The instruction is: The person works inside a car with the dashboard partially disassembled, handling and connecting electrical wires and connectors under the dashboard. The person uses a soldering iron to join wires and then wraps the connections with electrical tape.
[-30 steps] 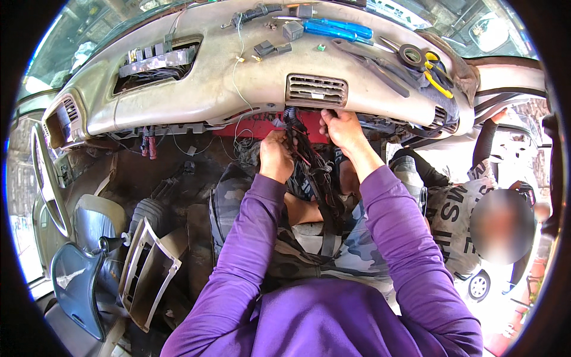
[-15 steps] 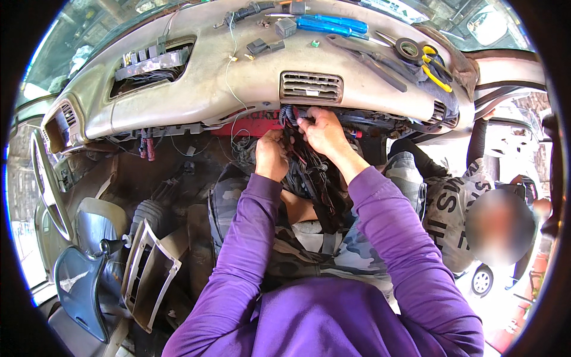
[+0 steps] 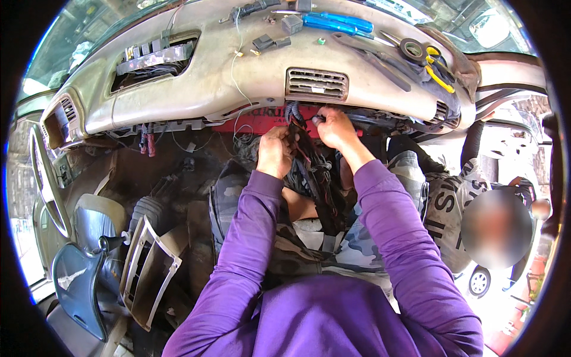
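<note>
Below the dashboard's middle vent, a wiring harness (image 3: 312, 169) of dark, taped wires hangs down between my knees. My left hand (image 3: 275, 152) is closed around its upper part, where a ribbed bluish sleeve (image 3: 292, 111) runs up under the dash. Just right of the bundle, my right hand (image 3: 338, 128) is pinched, fingers and thumb together. A small dark bit shows at its fingertips, too small to name. Behind both hands lies a red box or panel (image 3: 262, 121).
On the dashboard (image 3: 250, 77) lie blue-handled screwdrivers (image 3: 339, 25), black tape (image 3: 411, 50), yellow-handled scissors (image 3: 439, 77), relays (image 3: 291, 24) and a thin loose wire. A steering wheel (image 3: 50, 181) and a removed trim frame (image 3: 148, 273) are at left. Another person (image 3: 446, 208) is at the right.
My right hand has come away from the top of the harness, slightly right and down. The left hand keeps its hold. More of the red surface shows, and the view has shifted slightly.
</note>
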`<state>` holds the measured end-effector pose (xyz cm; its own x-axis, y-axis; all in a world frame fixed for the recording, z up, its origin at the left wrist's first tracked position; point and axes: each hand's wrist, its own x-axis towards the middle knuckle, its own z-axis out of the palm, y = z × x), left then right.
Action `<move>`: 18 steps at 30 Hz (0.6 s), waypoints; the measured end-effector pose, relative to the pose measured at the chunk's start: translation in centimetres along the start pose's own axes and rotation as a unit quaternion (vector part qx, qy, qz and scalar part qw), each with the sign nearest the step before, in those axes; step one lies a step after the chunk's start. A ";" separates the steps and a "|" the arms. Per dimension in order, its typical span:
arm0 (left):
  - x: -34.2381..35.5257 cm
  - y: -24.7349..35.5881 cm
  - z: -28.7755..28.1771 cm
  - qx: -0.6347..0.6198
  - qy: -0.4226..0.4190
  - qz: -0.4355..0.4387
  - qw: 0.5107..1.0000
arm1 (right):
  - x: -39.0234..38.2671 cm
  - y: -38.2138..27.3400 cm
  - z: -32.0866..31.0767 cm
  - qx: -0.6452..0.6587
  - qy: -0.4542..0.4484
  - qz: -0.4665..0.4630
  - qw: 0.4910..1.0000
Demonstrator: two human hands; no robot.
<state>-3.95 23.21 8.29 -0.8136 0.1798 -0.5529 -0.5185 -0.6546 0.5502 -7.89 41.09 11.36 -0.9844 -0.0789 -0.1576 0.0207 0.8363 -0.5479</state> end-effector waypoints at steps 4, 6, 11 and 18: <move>-0.7 0.1 -0.5 0.026 -0.002 0.009 1.000 | -0.2 0.5 0.3 0.060 -0.001 0.015 0.998; -1.3 0.3 0.1 0.060 -0.019 0.024 0.998 | -0.4 0.9 0.1 0.042 0.018 0.013 0.999; -2.7 0.3 -0.4 0.246 -0.040 0.104 0.963 | -5.0 -1.3 -3.0 -0.015 -0.027 0.011 0.999; -3.7 0.3 0.4 0.397 0.009 0.190 0.898 | -8.6 -1.6 -2.5 -0.076 -0.168 -0.081 0.980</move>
<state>-1.22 22.61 10.70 -0.9707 0.0379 -0.2371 -0.2344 0.0646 0.9700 0.07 41.76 15.68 -0.8594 -0.3695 -0.3536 -0.1827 0.8676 -0.4625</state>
